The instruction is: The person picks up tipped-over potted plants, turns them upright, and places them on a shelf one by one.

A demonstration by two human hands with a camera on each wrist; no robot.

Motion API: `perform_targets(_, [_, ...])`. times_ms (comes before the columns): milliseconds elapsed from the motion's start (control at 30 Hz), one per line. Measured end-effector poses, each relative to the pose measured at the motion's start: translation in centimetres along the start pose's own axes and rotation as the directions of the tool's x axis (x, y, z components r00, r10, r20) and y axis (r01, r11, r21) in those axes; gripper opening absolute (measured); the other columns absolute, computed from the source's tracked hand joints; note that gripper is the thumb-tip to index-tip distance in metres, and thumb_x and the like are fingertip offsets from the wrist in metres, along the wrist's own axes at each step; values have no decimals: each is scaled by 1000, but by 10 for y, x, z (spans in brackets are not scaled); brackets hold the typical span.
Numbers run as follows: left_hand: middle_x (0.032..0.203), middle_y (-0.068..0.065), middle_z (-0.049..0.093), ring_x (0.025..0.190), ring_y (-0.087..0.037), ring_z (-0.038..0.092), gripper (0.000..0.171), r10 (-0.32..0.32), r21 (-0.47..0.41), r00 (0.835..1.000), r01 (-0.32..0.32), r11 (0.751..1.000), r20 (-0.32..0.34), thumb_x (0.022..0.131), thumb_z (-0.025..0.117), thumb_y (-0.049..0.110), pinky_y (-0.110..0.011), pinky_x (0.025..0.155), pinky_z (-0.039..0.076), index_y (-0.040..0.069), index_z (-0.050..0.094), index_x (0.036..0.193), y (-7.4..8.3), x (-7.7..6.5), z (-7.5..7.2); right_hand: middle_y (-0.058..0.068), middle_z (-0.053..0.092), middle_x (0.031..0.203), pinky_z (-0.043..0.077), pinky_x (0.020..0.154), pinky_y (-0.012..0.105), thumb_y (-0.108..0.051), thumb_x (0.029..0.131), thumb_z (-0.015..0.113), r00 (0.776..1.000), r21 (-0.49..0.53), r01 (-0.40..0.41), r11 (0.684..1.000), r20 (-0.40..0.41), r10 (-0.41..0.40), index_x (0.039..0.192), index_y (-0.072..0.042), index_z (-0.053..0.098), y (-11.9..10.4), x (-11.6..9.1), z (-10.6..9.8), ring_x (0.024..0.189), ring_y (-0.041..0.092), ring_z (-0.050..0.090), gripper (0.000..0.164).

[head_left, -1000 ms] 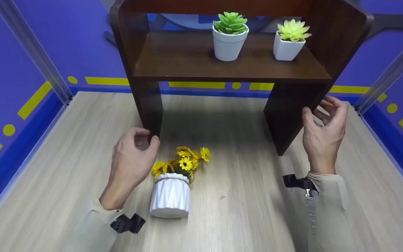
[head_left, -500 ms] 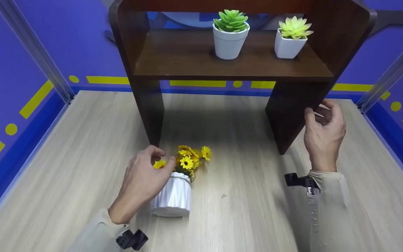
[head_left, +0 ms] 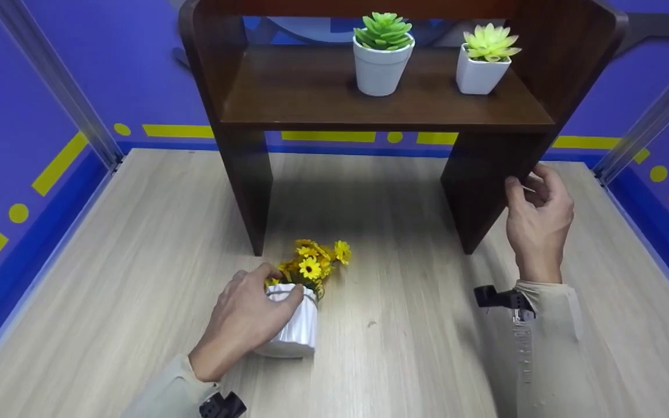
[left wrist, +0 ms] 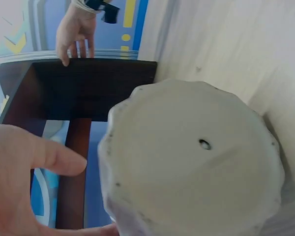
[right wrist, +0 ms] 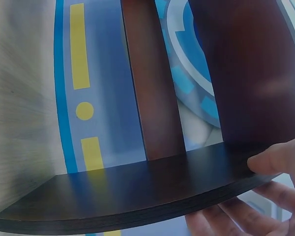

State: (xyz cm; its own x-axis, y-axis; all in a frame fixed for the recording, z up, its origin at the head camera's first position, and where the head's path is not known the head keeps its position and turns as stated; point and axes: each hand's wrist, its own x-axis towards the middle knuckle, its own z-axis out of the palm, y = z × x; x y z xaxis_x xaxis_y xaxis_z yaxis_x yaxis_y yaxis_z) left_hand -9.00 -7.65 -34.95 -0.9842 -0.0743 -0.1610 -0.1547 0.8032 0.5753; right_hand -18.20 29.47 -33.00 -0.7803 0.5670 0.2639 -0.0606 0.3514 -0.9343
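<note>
A white fluted flowerpot (head_left: 297, 331) with yellow flowers (head_left: 310, 268) lies on its side on the table, its base facing me. My left hand (head_left: 250, 307) is beside and over it, thumb above the pot and fingers near the rim. In the left wrist view the pot's round base (left wrist: 187, 157) shows a small hole, and a gap shows between thumb and pot. My right hand (head_left: 540, 223) holds the right side panel of the dark brown shelf (head_left: 381, 110). In the right wrist view its thumb (right wrist: 270, 160) is on the panel's inner face, fingers on the outer side.
On the shelf board stand a green succulent in a round white pot (head_left: 381, 67) and a pale succulent in a square white pot (head_left: 481, 72). Blue walls (head_left: 21, 116) with yellow marks enclose the light wooden table (head_left: 137, 232).
My left hand has moved from near the shelf's left panel down and right to the flowerpot. The right hand stays at the right panel, its fingers drawn closer to it.
</note>
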Motion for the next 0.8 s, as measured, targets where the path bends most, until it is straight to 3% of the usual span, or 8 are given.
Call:
perform_targets(167, [133, -25, 56, 99, -40, 65, 73, 1, 86, 998, -7, 996, 67, 88, 64, 57, -56, 80, 54, 10, 57, 143, -3, -3, 5, -7, 68, 104, 54, 84, 18, -18, 97, 63, 1000, 53, -14, 998, 16, 14, 130, -18, 65, 1, 0, 0, 94, 8, 66, 33])
perform_targets(367, [144, -33, 49, 113, -54, 61, 80, -4, 126, 996, -7, 992, 88, 88, 63, 60, -65, 91, 51, 10, 51, 149, -6, -3, 9, -6, 69, 107, 53, 85, 19, -18, 97, 62, 1000, 60, -19, 998, 15, 18, 129, -18, 66, 0, 0, 0, 95, 8, 65, 32])
perform_targets(800, [144, -29, 52, 119, -51, 60, 85, -3, 96, 996, -6, 995, 90, 83, 70, 58, -62, 96, 50, 9, 50, 149, -10, -2, 12, -5, 68, 108, 52, 85, 19, -19, 98, 61, 1000, 27, -9, 1000, 9, 9, 130, -19, 65, -1, 0, 1, 96, 7, 64, 32])
